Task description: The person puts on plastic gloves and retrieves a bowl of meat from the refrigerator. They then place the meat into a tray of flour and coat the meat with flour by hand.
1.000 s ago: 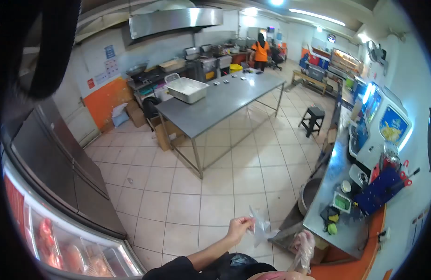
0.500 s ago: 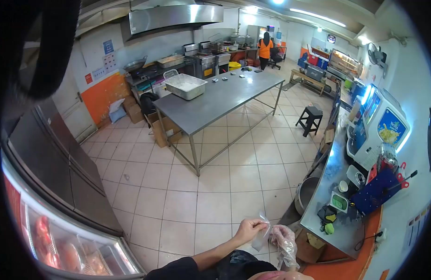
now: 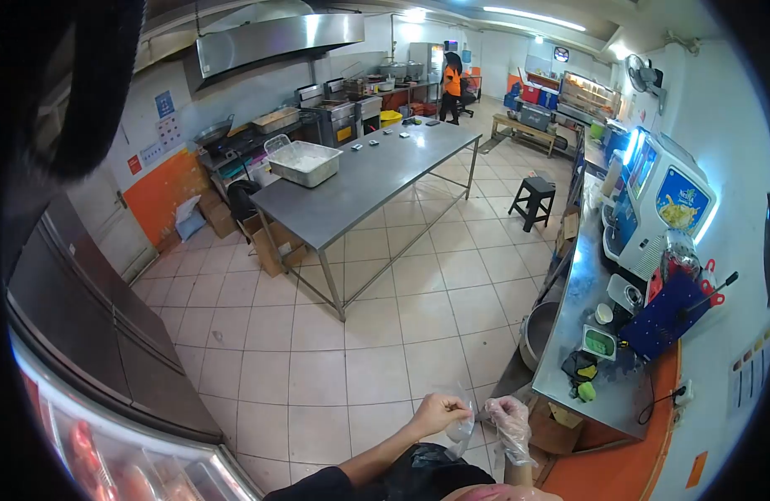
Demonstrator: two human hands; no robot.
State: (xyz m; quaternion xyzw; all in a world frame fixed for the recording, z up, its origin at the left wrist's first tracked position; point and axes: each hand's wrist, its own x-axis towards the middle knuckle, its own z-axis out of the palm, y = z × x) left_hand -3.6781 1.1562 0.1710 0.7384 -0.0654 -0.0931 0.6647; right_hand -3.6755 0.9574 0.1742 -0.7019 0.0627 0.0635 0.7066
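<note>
My bare left hand (image 3: 440, 415) is closed in a pinch on a clear, thin plastic glove (image 3: 461, 429), which hangs limp below the fingers. A similar loose, see-through glove covers my right hand (image 3: 510, 424). Its fingers are bent and pressed together close to the hanging glove; whether they grip its edge I cannot make out. Both hands are in front of my body, low in the view, above the tiled floor (image 3: 373, 380).
A steel table (image 3: 376, 171) bears a deep metal tray (image 3: 306, 167). On the right, a steel counter (image 3: 598, 401) carries a drink machine (image 3: 660, 209) and small containers. A display freezer (image 3: 126, 447) is at lower left. A stool (image 3: 533, 199) and a person in orange (image 3: 451, 83) are farther off.
My view has turned slightly right, so the room sits further left. My right hand has risen a little and its fingers have come to a pinch near the hanging glove.
</note>
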